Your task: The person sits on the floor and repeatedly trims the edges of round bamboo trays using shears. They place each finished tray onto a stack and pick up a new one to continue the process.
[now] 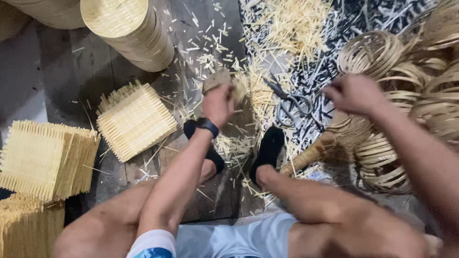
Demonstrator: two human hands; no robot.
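A small flat piece of woven bamboo (217,79), pale tan and blurred, was held up above the plank floor (91,71), between the two sandalled feet and the scattered offcuts (282,24). It was gripped by the left hand (217,104), whose fingers were clenched round its lower edge; a dark watch (207,125) was worn on that wrist. The piece appeared to be tilted, its long axis running from lower left to upper right, though the blur left the exact outline unclear. The right hand (355,93) was seen with fingers curled shut, but whether a strip was pinched in them could not be told; it was held just above a heap of coiled bamboo hoops (382,157). Scissors (289,101) were lying on the floor between the hands. Farther left, square woven mats (135,119) were laid flat, and stacked round trays (131,31) were set at the far edge.
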